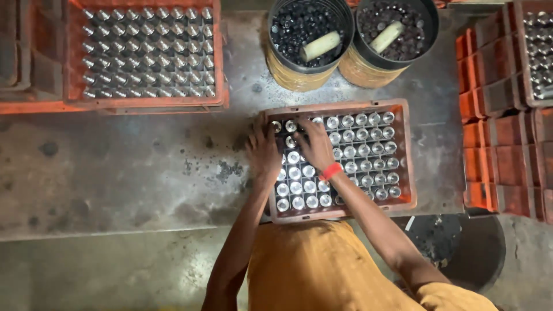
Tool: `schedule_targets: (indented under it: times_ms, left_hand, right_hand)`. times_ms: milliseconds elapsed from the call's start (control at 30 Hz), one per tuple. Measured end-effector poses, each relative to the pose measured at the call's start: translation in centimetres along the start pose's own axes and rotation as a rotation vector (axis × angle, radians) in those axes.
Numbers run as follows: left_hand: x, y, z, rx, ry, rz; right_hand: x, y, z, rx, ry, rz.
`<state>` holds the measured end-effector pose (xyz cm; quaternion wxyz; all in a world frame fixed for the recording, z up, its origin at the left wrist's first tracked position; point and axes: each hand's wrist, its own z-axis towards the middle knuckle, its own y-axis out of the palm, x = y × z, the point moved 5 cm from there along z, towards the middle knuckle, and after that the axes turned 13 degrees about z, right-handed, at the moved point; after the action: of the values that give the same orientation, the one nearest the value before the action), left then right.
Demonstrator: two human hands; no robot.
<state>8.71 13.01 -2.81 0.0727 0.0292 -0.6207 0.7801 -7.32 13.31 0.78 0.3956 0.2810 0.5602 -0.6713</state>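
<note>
Head view looks straight down on both arms, which reach forward from an orange-clad torso (322, 268) into the near-left part of an orange crate (403, 150). Left hand (263, 151) lies palm down at the crate's left wall, fingers curled over the rim and onto the bottle tops beside it; whether it is clamped on a bottle cannot be told. Right hand (315, 144), with a red band (331, 171) at the wrist, lies just beside it, palm down, fingers spread and pressed onto the tops in the far-left corner, gripping nothing that shows. Both elbows are bent, the forearms converging toward the crate.

Rows of shiny capped bottles (363, 155) fill the crate, which sits on a stained grey tabletop (144, 167). Beyond it stand two round bins (305, 69) of dark caps, each with a pale cylinder lying in it. Another full orange crate (144, 52) sits far left, and stacked orange crates (501, 121) line the right
</note>
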Motion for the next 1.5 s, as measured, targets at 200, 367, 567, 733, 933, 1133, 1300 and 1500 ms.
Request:
schedule_targets:
  times_ms: [200,367,567,733,933,1133,1300,1500]
  left_hand:
    - [1.4,1.1,2.9,-0.032,-0.084,0.13]
    - [1.1,1.0,3.4,-0.082,-0.129,-0.054]
    - [1.3,0.1,4.2,0.034,-0.094,-0.109]
    - [-1.8,-1.8,3.9,0.105,-0.136,-0.483]
    - [-2.5,1.4,1.8,-0.179,-0.817,-1.375]
    - [0.7,-0.8,0.8,0.02,-0.106,-0.818]
    - [1.1,-0.9,0.0,0.068,0.098,-0.305]
    - [2.9,-1.5,0.2,0.268,0.074,-0.243]
  right_hand:
    - [0.2,1.5,2.2,-0.112,-0.068,-0.25]
    - [0.1,1.5,2.8,-0.092,-0.138,-0.282]
    - [0.0,1.7,3.6,-0.073,0.006,-0.181]
    - [0.1,-2.2,3.4,-0.024,-0.118,0.056]
    - [3.3,-3.5,1.9,0.171,0.365,1.485]
    - [3.2,-0.7,-0.3,-0.018,0.444,0.322]
    - [-0.3,-0.2,0.2,-0.027,-0.156,0.021]
    - [1.4,-4.0,-0.1,0.114,-0.043,0.023]
